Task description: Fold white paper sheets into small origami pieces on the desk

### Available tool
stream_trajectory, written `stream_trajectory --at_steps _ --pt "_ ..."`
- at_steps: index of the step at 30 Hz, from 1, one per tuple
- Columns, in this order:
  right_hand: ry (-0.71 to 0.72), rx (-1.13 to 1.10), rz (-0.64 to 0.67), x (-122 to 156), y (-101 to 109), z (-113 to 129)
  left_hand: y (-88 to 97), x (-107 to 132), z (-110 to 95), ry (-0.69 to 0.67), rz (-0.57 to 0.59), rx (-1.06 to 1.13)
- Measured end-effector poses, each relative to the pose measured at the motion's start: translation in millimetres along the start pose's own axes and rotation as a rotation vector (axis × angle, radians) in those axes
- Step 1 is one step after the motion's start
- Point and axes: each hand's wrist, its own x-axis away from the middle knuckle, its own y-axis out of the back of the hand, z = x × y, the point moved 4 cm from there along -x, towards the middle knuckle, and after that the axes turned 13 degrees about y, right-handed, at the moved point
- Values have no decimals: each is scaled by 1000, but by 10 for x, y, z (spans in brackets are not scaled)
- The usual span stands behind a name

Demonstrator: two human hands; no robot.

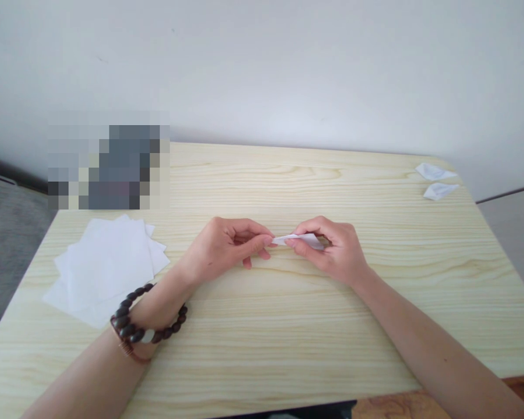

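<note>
A narrow piece of folded white paper (311, 239) is held between my two hands above the middle of the table. My left hand (238, 241) pinches its thin pointed left end between thumb and forefinger. The wider right part sits in the grip of my right hand (332, 247), thumb in front and fingers behind, so some of the paper is hidden. Two folded white paper pieces (434, 171), pointed at their ends, lie at the far right corner. To the left is a loose, fanned stack of white paper sheets (109, 256).
The light wood-grain table (262, 349) stands against a pale wall (288, 70). A dark object (122, 169), blurred into blocks, is at the back left. Something black (314, 410) shows at the near edge. A dark beaded bracelet (131, 331) circles my left wrist.
</note>
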Motion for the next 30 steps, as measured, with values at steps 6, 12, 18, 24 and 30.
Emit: stream_trajectory --at_steps 6,12,18,24,30 --pt "-77 -81 20 34 -23 -41 -11 4 59 -51 -113 -152" --pt "-142 -85 13 34 -24 -57 -9 -5 73 -63 -120 -154" --pt "-133 -66 20 33 -22 -54 -22 -2 50 -59 -93 -230" --pt "-60 42 11 11 -12 -24 -44 38 22 -22 -123 -227" --pt "-41 54 0 -12 -9 -8 -44 36 29 -15 -127 -184"
